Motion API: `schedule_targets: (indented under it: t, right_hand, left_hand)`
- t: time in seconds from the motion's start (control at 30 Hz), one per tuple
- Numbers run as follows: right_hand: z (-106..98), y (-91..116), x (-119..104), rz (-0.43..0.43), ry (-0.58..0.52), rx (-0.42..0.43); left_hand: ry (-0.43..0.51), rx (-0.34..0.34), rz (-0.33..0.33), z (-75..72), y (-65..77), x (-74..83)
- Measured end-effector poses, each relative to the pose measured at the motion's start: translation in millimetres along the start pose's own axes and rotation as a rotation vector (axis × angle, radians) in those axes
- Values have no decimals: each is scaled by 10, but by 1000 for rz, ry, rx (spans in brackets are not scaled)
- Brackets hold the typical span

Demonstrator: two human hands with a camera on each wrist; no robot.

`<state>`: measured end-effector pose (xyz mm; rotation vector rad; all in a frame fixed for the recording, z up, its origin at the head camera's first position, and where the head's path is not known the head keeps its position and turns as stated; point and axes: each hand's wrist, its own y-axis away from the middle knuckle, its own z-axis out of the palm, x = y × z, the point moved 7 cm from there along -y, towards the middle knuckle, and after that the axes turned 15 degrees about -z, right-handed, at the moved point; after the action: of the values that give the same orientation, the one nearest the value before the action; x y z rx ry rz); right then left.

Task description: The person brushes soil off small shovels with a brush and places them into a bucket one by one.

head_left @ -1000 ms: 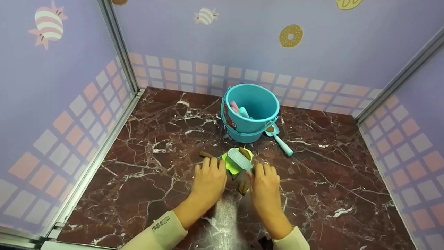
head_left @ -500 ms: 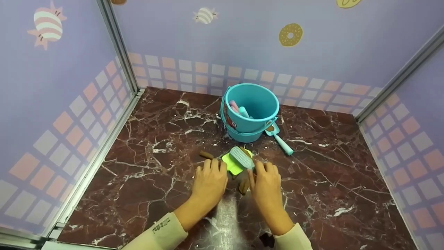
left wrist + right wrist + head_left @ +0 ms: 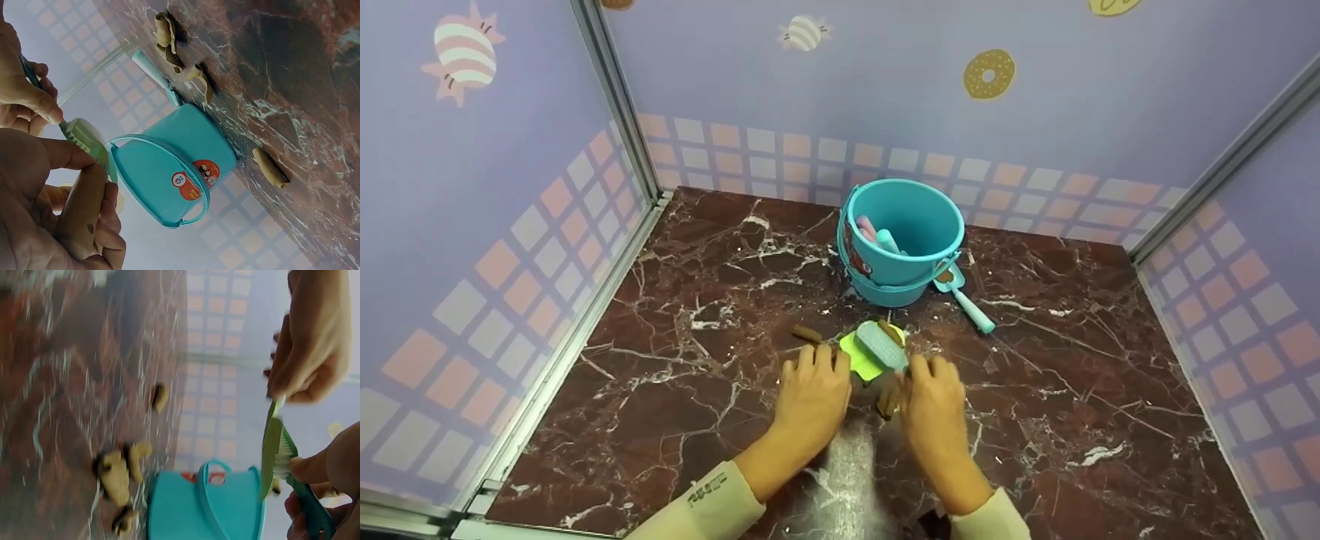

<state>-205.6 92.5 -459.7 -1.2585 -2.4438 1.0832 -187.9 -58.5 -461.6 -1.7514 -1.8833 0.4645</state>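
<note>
In the head view, my left hand (image 3: pixel 812 394) holds a thin lime-green piece (image 3: pixel 858 358) by its edge. My right hand (image 3: pixel 934 397) grips a small brush (image 3: pixel 880 345), whose pale teal textured back lies over that piece. The right wrist view shows the white bristles facing the lime-green piece and the dark green handle (image 3: pixel 314 509) in my fingers. Tucked under my left fingers is a tan rounded piece (image 3: pixel 84 211) with a dark spot; its kind is unclear. A brown piece (image 3: pixel 891 331) appears beside the brush back.
Behind the hands stands a turquoise bucket (image 3: pixel 896 277) with pink and teal items inside. A small trowel (image 3: pixel 969 306) leans at its right. Brown curled pieces (image 3: pixel 808 334) lie on the dark marbled surface (image 3: pixel 660 420). Patterned panels enclose three sides.
The brush has shifted slightly back and forth over the lime-green piece, my right hand moving with it. My left hand stays almost where it was; bucket and trowel are unmoved.
</note>
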Motion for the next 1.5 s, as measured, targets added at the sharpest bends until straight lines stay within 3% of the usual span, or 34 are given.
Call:
schedule_targets:
  t: [0.17,0.4,0.5,0.6,0.77,0.87,1.1,1.23,1.37,1.5]
  right_hand:
    - [7,-26,190,21,4,5]
    - [-3,-74,550,112,34,-6]
    - [-26,-90,481,106,0,-18]
    - [-26,-66,267,70,-61,-50]
    - [20,4,-55,-41,-108,-96]
    - [27,3,1,-56,-89,-65]
    - [-30,-50,383,55,-13,-16]
    - [-36,-37,244,50,-70,-51]
    - [10,16,-14,-18,-128,-104]
    - [33,26,28,-37,-111,-85]
  left_hand:
    - [15,88,10,-30,25,-5]
    - [11,63,-2,-13,36,-21]
    - [-4,28,-12,2,13,-22]
    - [-21,7,-27,18,0,-34]
    - [-18,38,-24,-14,-17,-23]
    - [-10,65,-10,-35,-16,-8]
    - [-4,80,2,-31,16,-16]
    - [-16,68,-12,-25,-1,-33]
    - [-21,51,-18,-22,-9,-36]
    - [-5,45,-10,-19,4,-21]
